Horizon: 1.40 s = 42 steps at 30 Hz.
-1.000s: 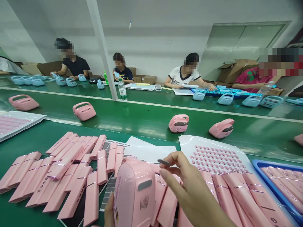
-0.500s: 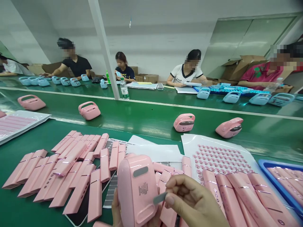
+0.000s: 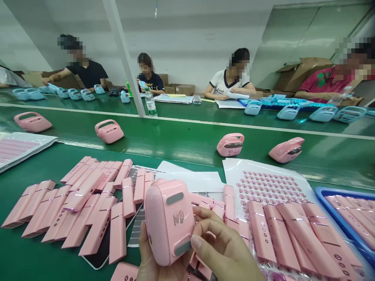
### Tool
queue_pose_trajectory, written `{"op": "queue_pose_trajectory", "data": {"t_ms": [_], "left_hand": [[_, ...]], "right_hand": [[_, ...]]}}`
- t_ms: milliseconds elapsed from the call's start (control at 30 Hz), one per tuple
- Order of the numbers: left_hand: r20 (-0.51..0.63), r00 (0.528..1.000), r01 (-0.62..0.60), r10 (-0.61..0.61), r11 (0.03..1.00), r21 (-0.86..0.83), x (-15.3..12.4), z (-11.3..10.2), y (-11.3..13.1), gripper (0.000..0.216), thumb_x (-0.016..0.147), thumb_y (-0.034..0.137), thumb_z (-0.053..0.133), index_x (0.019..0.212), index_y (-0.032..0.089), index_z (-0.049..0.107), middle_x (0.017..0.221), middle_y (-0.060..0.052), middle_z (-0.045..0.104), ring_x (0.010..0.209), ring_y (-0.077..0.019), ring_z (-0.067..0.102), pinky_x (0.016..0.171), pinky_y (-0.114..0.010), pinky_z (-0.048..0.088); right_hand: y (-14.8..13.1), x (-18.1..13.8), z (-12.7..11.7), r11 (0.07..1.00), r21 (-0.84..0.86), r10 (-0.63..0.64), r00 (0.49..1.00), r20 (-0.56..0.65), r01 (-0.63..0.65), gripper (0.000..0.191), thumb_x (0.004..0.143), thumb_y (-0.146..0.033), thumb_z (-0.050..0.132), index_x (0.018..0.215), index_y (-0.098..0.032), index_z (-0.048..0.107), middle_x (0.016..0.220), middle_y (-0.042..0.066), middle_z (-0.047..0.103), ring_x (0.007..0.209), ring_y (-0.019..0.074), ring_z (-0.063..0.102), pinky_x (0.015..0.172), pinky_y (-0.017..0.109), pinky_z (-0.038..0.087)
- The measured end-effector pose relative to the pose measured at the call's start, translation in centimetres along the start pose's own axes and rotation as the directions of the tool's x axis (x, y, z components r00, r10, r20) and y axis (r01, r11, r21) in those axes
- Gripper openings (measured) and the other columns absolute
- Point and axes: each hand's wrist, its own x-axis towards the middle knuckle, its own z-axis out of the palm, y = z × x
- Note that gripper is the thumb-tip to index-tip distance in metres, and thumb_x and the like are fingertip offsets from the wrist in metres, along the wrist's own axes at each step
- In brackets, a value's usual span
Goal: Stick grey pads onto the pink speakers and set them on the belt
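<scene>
Green conveyor [image 3: 181,136] carrying four pink units, both hands gripping one pink speaker [image 3: 168,220], left hand [image 3: 152,265], right hand [image 3: 225,253]

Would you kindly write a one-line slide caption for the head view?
Left hand holds a pink speaker while the right hand presses a grey pad onto it, above pink strips.

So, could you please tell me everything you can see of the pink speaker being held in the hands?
The pink speaker is a rounded, glossy plastic-looking box held up on end, low in the view above the green table. Its left face is a fine dotted grille. The facing side carries small printed text and two grey oval pads, one near the top, one near the bottom. The left hand cups it from below; the right hand grips its right edge, thumb pressing the lower pad.
</scene>
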Motion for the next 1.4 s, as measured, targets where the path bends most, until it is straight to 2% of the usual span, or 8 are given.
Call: {"op": "queue_pose_trajectory", "data": {"t_ms": [167, 367, 500, 667, 1000, 1167, 1300, 1400], "left_hand": [[0.015, 1.000, -0.016, 0.016, 0.999, -0.032, -0.1, -0.5, 0.0, 0.052, 0.090, 0.048, 0.044, 0.124, 0.013, 0.058, 0.131, -0.019, 0.056, 0.129, -0.0315, 0.043, 0.108, -0.048, 0.032], [-0.039, 0.999, -0.038, 0.036, 0.998, -0.040, 0.0, -0.2, -0.2, 0.048, 0.089, 0.047, 0.046, 0.119, 0.014, 0.063, 0.131, -0.019, 0.055, 0.128, -0.0320, 0.043, 0.107, -0.051, 0.032], [-0.115, 0.991, -0.066, 0.067, 0.998, 0.016, 0.1, 0.7, -0.3, 0.047, 0.082, 0.047, 0.060, 0.110, 0.011, 0.069, 0.126, -0.022, 0.057, 0.119, -0.0329, 0.053, 0.106, -0.047, 0.034], [-0.206, 0.973, -0.087, 0.099, 0.994, 0.068, 0.1, 1.4, -0.5, 0.046, 0.072, 0.045, 0.071, 0.102, 0.010, 0.072, 0.119, -0.022, 0.062, 0.113, -0.0321, 0.058, 0.106, -0.043, 0.034], [-0.195, 0.980, -0.046, 0.044, 0.999, -0.006, 0.0, 0.5, -0.5, 0.036, 0.076, 0.042, 0.068, 0.098, 0.014, 0.074, 0.114, -0.019, 0.067, 0.121, -0.0348, 0.050, 0.109, -0.051, 0.029], [-0.128, 0.992, -0.021, 0.020, 1.000, -0.003, 0.2, 0.8, -0.3, 0.029, 0.075, 0.038, 0.071, 0.096, 0.019, 0.075, 0.117, -0.016, 0.065, 0.111, -0.0330, 0.059, 0.100, -0.046, 0.043], [-0.271, 0.962, 0.047, -0.029, 0.997, 0.057, 1.0, 3.3, 0.8, 0.043, 0.081, 0.040, 0.063, 0.103, 0.003, 0.070, 0.115, -0.026, 0.063, 0.106, -0.0351, 0.061, 0.088, -0.038, 0.054], [-0.395, 0.917, 0.017, 0.056, 0.983, 0.180, 2.1, 5.4, 2.6, 0.049, 0.093, 0.039, 0.042, 0.117, 0.000, 0.058, 0.111, -0.029, 0.065, 0.099, -0.0347, 0.065, 0.074, -0.037, 0.059]], "right_hand": [[0.3, -0.2, 0.8, 0.998, 0.057, -0.012, 0.999, -0.053, 0.015, 0.030, 0.067, -0.047, 0.075, 0.063, -0.020, 0.064, 0.124, 0.011, 0.050, 0.109, 0.0275, 0.055, 0.086, 0.034, 0.044], [0.8, -0.3, 1.1, 0.994, 0.111, 0.002, 0.993, -0.121, 0.012, 0.029, 0.065, -0.047, 0.077, 0.063, -0.021, 0.064, 0.123, 0.010, 0.054, 0.108, 0.0260, 0.056, 0.084, 0.032, 0.045], [1.2, -0.3, 1.3, 0.993, 0.107, -0.033, 0.989, -0.143, 0.049, 0.029, 0.066, -0.048, 0.076, 0.062, -0.022, 0.064, 0.123, 0.009, 0.055, 0.114, 0.0275, 0.053, 0.093, 0.034, 0.041], [1.5, -0.4, 1.6, 0.992, 0.088, -0.072, 0.983, -0.167, 0.088, 0.027, 0.066, -0.047, 0.076, 0.063, -0.022, 0.065, 0.124, 0.009, 0.055, 0.119, 0.0267, 0.050, 0.088, 0.030, 0.045], [2.0, -0.6, 1.8, 0.989, 0.116, -0.069, 0.974, -0.215, 0.096, 0.030, 0.065, -0.047, 0.078, 0.063, -0.021, 0.063, 0.122, 0.008, 0.054, 0.110, 0.0245, 0.055, 0.087, 0.030, 0.045], [2.8, 0.6, 1.2, 0.958, 0.268, -0.073, 0.992, -0.106, 0.099, 0.044, 0.060, -0.042, 0.084, 0.072, -0.023, 0.046, 0.103, 0.000, 0.058, 0.075, 0.0134, 0.057, 0.064, 0.024, 0.044], [1.6, 0.7, -1.3, 0.991, -0.073, -0.115, 0.992, -0.043, 0.112, 0.029, 0.078, -0.047, 0.067, 0.089, -0.025, 0.053, 0.097, 0.001, 0.057, 0.081, 0.0156, 0.054, 0.071, 0.027, 0.044], [0.3, -0.9, -4.5, 0.910, -0.366, -0.198, 0.980, 0.031, 0.196, 0.020, 0.088, -0.045, 0.053, 0.091, -0.025, 0.055, 0.093, 0.002, 0.058, 0.084, 0.0178, 0.055, 0.075, 0.028, 0.044]]}}
